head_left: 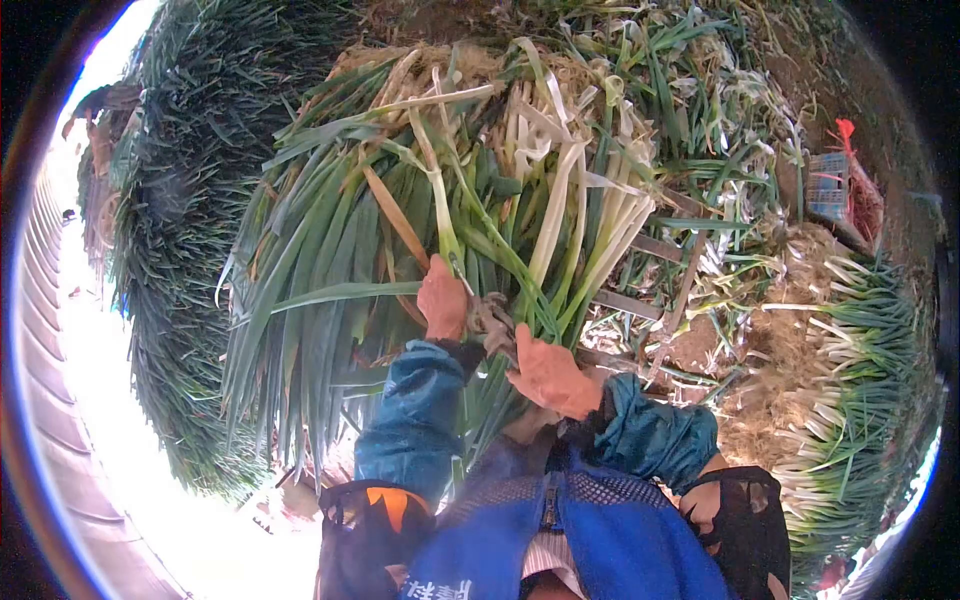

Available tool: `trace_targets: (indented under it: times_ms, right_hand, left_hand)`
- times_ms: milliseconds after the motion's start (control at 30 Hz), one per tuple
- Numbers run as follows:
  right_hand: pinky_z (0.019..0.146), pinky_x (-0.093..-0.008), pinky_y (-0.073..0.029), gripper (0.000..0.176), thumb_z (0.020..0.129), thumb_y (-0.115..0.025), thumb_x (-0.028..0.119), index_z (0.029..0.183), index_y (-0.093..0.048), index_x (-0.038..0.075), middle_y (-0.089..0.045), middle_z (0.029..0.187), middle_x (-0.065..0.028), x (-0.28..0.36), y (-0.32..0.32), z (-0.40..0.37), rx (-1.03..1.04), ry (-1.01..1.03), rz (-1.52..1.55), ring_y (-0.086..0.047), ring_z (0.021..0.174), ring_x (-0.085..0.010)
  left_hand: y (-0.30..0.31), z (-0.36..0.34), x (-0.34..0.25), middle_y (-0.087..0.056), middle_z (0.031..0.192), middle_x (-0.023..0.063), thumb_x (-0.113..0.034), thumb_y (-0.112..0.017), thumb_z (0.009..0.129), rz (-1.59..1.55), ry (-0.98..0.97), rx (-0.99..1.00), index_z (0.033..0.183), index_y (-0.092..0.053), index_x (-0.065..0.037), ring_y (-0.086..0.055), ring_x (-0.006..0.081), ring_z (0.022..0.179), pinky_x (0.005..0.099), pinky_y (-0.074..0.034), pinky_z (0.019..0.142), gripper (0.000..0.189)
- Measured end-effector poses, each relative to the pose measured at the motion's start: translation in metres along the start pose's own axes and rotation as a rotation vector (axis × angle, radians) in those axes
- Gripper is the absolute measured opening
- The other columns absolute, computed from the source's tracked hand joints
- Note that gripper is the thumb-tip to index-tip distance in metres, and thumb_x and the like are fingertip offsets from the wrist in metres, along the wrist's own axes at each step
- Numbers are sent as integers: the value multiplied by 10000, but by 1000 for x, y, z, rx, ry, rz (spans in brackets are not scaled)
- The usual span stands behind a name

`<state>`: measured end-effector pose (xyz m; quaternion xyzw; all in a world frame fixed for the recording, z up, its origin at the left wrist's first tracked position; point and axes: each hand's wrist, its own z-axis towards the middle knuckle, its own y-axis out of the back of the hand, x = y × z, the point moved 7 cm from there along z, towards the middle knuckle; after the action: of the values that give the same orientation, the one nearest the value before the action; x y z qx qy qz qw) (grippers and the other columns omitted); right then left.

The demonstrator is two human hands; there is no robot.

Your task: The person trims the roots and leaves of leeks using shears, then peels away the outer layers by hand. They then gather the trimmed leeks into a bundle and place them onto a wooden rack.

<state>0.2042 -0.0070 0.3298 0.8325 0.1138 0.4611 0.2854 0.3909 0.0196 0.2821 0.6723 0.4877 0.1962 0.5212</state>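
My left hand (443, 298) is closed in a fist over a heap of long green onions (340, 230), with a small dark piece showing at its top edge. Just to the right, my right hand (553, 373) is curled, its fingertips right at a crumpled greyish-brown thing (492, 322) that lies between the two hands. What either hand grips I cannot tell. White onion stalks (560, 215) fan up and away from the hands, with roots at the far end. Leaves hang down on the left, toward my body.
A tall stack of green onions (200, 200) stands on the left. More onions (840, 400) line the right side, roots inward. Wooden slats (660, 250) and loose trimmings lie right of the heap. A blue crate (828, 185) with red netting (863, 200) is at the far right.
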Motion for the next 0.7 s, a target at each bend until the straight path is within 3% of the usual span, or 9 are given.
trace_targets:
  times_ms: [133, 200, 300, 367, 567, 600, 700]
  right_hand:
    - [597, -447, -484, 699, 744, -630, 243, 1222, -285, -133, -587, 753, -236, -10, 11, 49, -33, -36, -1, -596, 679, -396]
    - [589, -459, -483, 692, 744, -624, 244, 1216, -285, -131, -593, 731, -225, -19, 13, 69, -162, 17, -51, -604, 697, -390]
    - [586, -468, -483, 700, 750, -610, 256, 1225, -278, -135, -593, 737, -231, -8, 24, 50, -132, 113, 81, -603, 697, -396]
    - [585, -468, -486, 658, 751, -601, 263, 1198, -305, -118, -589, 743, -250, -1, 17, 44, -25, 10, -9, -599, 682, -408]
    - [586, -480, -483, 450, 747, -562, 183, 1065, -371, -71, -588, 719, -252, -1, 20, 95, -56, -16, 47, -596, 688, -419]
    - [586, -479, -480, 381, 745, -543, 154, 1015, -375, -57, -590, 732, -248, -2, 27, 104, -145, -17, -1, -596, 706, -416]
    - [543, -452, -494, 406, 753, -523, 123, 1072, -389, -88, -602, 672, -225, -10, 37, 106, -207, -6, -36, -619, 630, -372]
  left_hand:
    - [10, -18, 1, -586, 904, 210, -70, -524, 767, 45, -67, -115, 948, -453, -32, -582, 413, 840, 487, -449, 692, 198]
    - [11, -19, 4, -579, 915, 196, -76, -514, 775, 62, -49, -102, 967, -453, -32, -582, 408, 821, 491, -447, 690, 206]
    - [15, -32, 8, -597, 905, 199, -94, -523, 771, 55, 0, -65, 954, -472, -38, -583, 413, 832, 493, -448, 692, 198]
    - [18, -44, 11, -609, 887, 204, -96, -540, 757, -7, 83, 30, 938, -478, -44, -583, 417, 847, 493, -448, 694, 198]
    - [18, -81, 21, -619, 871, 220, -112, -599, 685, -146, 110, 59, 1096, -500, -97, -582, 418, 860, 487, -449, 721, 422]
    - [14, -82, 28, -621, 877, 219, -118, -601, 678, -190, 89, 71, 1163, -495, -129, -583, 412, 860, 475, -451, 734, 497]
    - [12, -83, 34, -621, 887, 216, -119, -598, 673, -258, 110, 71, 1159, -506, -121, -585, 402, 873, 465, -452, 744, 495]
